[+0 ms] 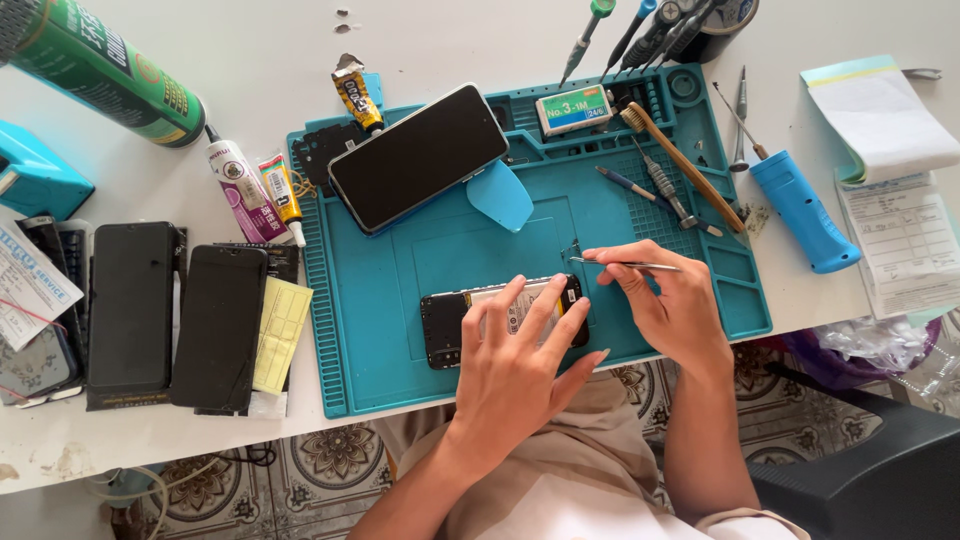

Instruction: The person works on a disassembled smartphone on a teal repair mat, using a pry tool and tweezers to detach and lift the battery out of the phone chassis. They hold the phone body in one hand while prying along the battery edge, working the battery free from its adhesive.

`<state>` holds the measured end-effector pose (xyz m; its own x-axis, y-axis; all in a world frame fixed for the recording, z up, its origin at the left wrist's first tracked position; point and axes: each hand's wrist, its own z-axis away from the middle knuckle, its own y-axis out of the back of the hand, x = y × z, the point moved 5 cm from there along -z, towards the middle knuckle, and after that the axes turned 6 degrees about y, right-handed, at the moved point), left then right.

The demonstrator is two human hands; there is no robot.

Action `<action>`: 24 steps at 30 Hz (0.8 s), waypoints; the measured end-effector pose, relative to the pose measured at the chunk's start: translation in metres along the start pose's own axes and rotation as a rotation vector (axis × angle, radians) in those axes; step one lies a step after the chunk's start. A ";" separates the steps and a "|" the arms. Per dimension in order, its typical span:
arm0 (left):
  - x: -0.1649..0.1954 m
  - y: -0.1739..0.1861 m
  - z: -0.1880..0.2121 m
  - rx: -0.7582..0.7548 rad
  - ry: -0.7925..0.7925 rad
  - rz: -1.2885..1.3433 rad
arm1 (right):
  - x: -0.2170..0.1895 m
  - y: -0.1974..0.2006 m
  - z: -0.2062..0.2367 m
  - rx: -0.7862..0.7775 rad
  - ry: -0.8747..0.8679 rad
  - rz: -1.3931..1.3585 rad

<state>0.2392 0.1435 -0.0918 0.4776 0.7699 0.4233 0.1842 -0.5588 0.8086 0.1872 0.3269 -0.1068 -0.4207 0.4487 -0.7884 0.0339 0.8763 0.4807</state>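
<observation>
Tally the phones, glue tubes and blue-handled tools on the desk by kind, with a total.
Phones: 4, namely the opened phone under the left hand, the closed phone above it, and two dark phones beside the mat.
Glue tubes: 3.
Blue-handled tools: 1, the thick driver.
Total: 8

Two hands (pixel 520 350), four phones (pixel 418 157)

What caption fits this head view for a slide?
Left hand steadies an opened phone on a teal mat while right hand holds tweezers.
</observation>
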 end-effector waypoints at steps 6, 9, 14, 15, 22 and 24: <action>0.002 -0.002 -0.002 -0.003 -0.001 -0.004 | 0.003 0.002 0.001 0.008 -0.003 -0.016; 0.002 -0.001 -0.002 0.000 -0.001 -0.006 | 0.003 0.002 0.001 0.016 0.007 -0.014; 0.002 -0.004 -0.002 0.000 -0.003 -0.007 | 0.005 0.004 0.003 0.015 0.015 -0.018; 0.002 -0.005 -0.001 0.003 -0.004 -0.009 | 0.006 0.004 0.004 0.013 0.011 -0.015; 0.001 0.007 -0.005 -0.020 0.039 0.076 | 0.002 0.004 0.004 0.005 0.030 0.006; -0.005 0.017 -0.009 -0.032 0.065 0.042 | 0.000 0.006 0.003 0.022 0.033 -0.006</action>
<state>0.2322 0.1325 -0.0765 0.4272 0.7649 0.4821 0.1372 -0.5819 0.8016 0.1900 0.3331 -0.1049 -0.4509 0.4373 -0.7781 0.0509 0.8830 0.4667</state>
